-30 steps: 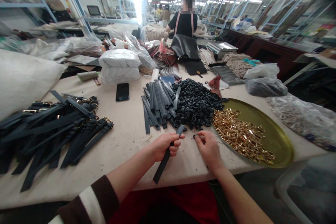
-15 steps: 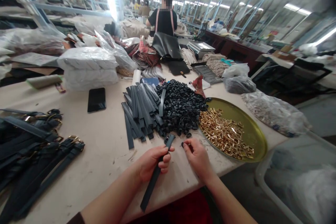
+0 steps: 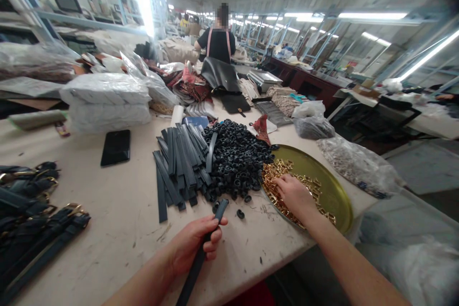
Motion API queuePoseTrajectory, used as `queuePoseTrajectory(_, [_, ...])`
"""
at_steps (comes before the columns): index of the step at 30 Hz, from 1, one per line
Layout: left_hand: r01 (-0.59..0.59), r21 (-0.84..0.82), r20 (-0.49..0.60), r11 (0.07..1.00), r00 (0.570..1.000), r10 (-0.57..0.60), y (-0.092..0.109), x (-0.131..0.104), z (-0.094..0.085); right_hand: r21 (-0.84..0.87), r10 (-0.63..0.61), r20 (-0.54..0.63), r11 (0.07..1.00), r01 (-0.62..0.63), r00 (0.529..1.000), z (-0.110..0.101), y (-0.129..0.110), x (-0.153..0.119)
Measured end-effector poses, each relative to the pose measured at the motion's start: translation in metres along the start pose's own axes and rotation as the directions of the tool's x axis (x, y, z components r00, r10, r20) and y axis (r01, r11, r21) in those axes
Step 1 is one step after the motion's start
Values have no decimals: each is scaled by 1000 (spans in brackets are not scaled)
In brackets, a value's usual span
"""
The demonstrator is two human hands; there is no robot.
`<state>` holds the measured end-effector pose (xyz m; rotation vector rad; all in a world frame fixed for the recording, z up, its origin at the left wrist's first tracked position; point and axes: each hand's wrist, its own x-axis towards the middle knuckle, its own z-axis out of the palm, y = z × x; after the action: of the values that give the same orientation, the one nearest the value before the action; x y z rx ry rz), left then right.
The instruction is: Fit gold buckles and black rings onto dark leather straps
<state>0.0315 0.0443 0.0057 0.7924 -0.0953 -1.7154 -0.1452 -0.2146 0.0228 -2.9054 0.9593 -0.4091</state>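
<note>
One dark strap [image 3: 201, 258] clenched in our left hand [image 3: 193, 244]; our right hand [image 3: 292, 191], fingers curled, rests among gold buckles [image 3: 287, 186] on the brass tray [image 3: 322, 172].

Beige worktable [image 3: 118, 210]: strap stack [image 3: 179, 165], black loops [image 3: 236, 160], brass tray [image 3: 330, 186], phone [image 3: 115, 147].

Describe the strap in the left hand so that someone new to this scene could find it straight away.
Start at the round brass-coloured metal tray of gold buckles at the table's right edge, then move left past the heap of small black loops. At the near table edge, the left hand grips a long flat dark strap. Unlike the stacked dark straps beyond, it is lifted, alone, and has a loop on its far tip.
</note>
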Motion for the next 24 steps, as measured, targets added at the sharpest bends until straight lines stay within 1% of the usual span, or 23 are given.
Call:
queuePoseTrajectory(4, [-18, 41, -3, 999, 1000, 18, -2, -2, 3, -54, -6, 50, 999, 9, 999, -7, -5, 13])
queuePoseTrajectory(7, [-30, 62, -16, 998, 999, 31, -4, -7, 7, -19, 14, 44, 1000, -13, 999, -17, -8, 11])
queuePoseTrajectory(9, [-23, 65, -46, 998, 999, 26, -7, -12, 11, 44, 42, 31, 998, -43, 999, -22, -12, 2])
queuePoseTrajectory(11, [4, 44, -57, 999, 998, -1, -13, -17, 15, 139, 82, 26, 987, -85, 996, -23, -21, -11])
queuePoseTrajectory(14, [39, -57, 20, 998, 999, -38, -23, -23, 20, 311, 137, 64, 938, -151, 988, -16, -45, -34])
queuePoseTrajectory(16, [35, -125, 59, 992, 998, -28, -29, -25, 24, 414, 154, 100, 892, -182, 983, -8, -62, -45])
queuePoseTrajectory(17, [26, -145, 56, 989, 998, -17, -32, -27, 25, 459, 162, 112, 867, -196, 980, -4, -68, -48])
queuePoseTrajectory(20, [-1, -156, -13, 988, 1000, -2, -39, -32, 30, 588, 212, 143, 767, -255, 967, 5, -81, -54])
queuePoseTrajectory(22, [-16, -150, -57, 989, 998, 7, -43, -36, 32, 689, 238, 208, 653, -314, 949, 8, -88, -57])
queuePoseTrajectory(24, [-37, -115, -75, 993, 997, 28, -48, -39, 34, 776, 227, 308, 502, -382, 924, 8, -98, -67])
